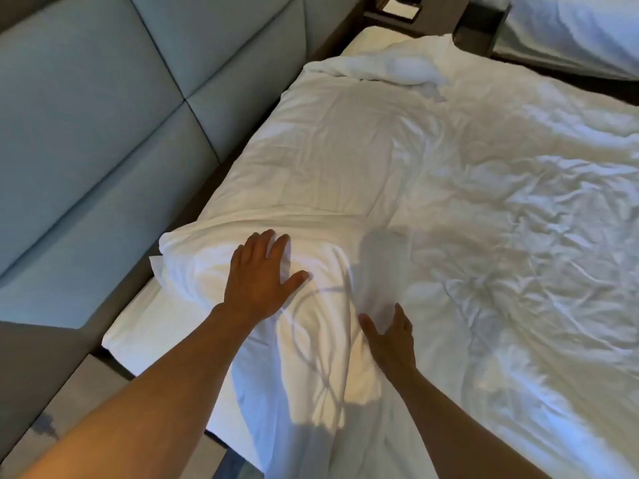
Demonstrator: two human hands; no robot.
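Observation:
A wrinkled white duvet [484, 219] covers the bed and is folded back in a thick band along the head end. My left hand [259, 274] lies flat on that folded corner, fingers spread and straight, pressing the fabric. My right hand [390, 337] is lower and to the right, fingers straight, its edge touching the duvet where it drapes over the near side. A white sheet [138, 326] shows under the fold at the bed's near left corner.
A grey padded headboard [103, 133] runs along the left. A second bed with white bedding [581, 29] stands at the top right, with a dark nightstand [401, 12] between the beds. Grey floor [79, 392] shows at the lower left.

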